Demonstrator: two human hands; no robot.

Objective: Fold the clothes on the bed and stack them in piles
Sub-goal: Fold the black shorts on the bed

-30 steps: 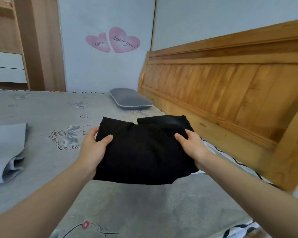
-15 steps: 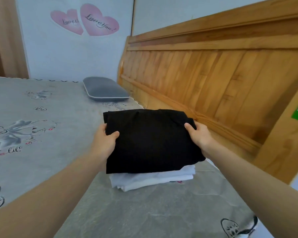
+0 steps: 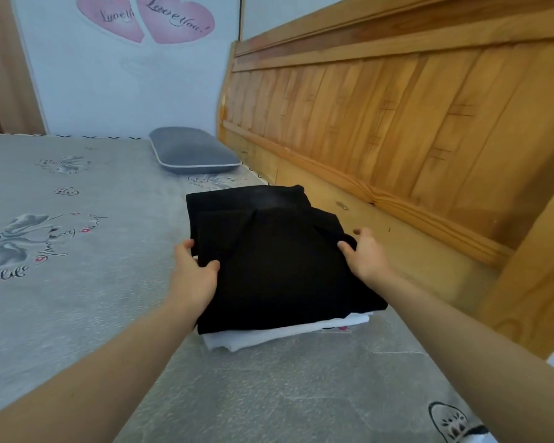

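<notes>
The folded black garment (image 3: 275, 257) lies on top of a folded white garment (image 3: 282, 334), forming one pile on the bed (image 3: 77, 282) near the edge that runs along the wooden headboard (image 3: 397, 123). The white piece shows only as a strip under the near edge of the black one.

The left hand (image 3: 194, 276) grips the black garment's left edge, thumb on top and fingers curled under the fabric. The right hand (image 3: 363, 257) holds the right edge, thumb on top; its fingers reach round the far side and one points up, so the grip looks looser. Holding both side edges keeps the folds from opening and allows the piece to be squared over the one below. By judgement, the step in hand is seating this garment on the pile; release is not yet done.

The bed carries a grey printed sheet. A grey pillow (image 3: 192, 151) lies at the far corner against the headboard, well apart from the pile. Two pink heart stickers (image 3: 147, 17) sit on the pale wall beyond.
</notes>
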